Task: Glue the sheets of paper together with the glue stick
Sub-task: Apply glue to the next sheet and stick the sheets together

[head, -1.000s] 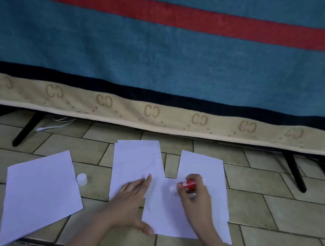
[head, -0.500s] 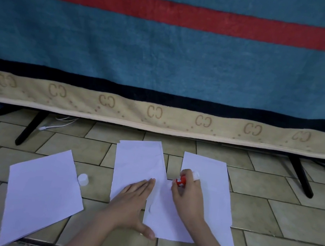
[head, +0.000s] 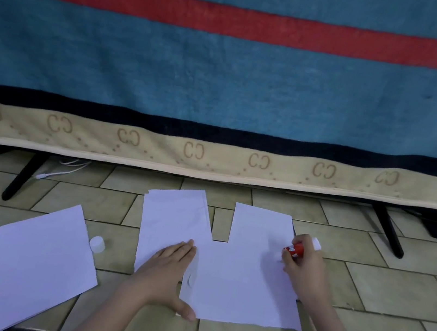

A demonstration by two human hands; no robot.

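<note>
While your left hand (head: 169,272) lies flat and open, pressing the middle sheet (head: 238,288) to the floor, your right hand (head: 302,270) grips the glue stick (head: 295,250) and rubs its right side. I think gluing is under way. The cap (head: 97,244) and spare sheet (head: 39,260) wait at the left.

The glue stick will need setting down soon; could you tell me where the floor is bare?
Bare tiles lie right of the right hand holding the glue stick. Between the separate left sheet and middle sheets, the cap crowds things.
</note>
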